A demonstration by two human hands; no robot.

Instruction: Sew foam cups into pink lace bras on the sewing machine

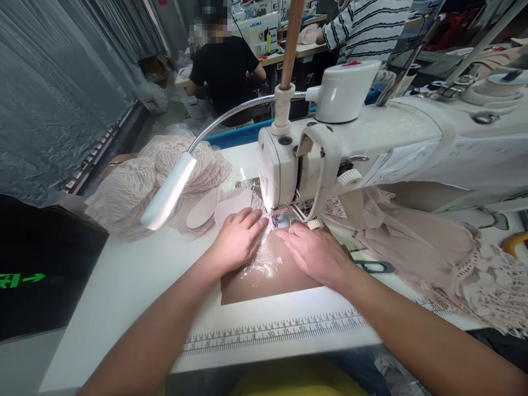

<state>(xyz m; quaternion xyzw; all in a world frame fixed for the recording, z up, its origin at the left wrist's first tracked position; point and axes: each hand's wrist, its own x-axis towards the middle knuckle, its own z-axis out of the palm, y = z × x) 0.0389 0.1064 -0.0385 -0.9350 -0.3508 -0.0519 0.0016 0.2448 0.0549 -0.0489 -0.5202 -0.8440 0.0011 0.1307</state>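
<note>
Under the needle of a white sewing machine [280,165] lies a small piece of pale lace fabric, partly hidden by my fingers. My left hand [241,236] rests flat on this lace [267,231], just left of the presser foot [275,220]. To the right of the foot, my right hand [311,247] lies with fingers stretched out on a brown, shiny sheet [264,275] that covers the machine bed. Pale pink cut pieces with rounded ends [202,209] lie beyond my left hand, joined to or lying on lace.
A bundle of pale lace [127,179] lies at the left, under a lit gooseneck lamp [169,190]. Pink mesh and lace [421,236] spread at the right, near thread snips [373,267]. A ruler strip [272,333] runs along the table's front edge. Two people work at machines beyond.
</note>
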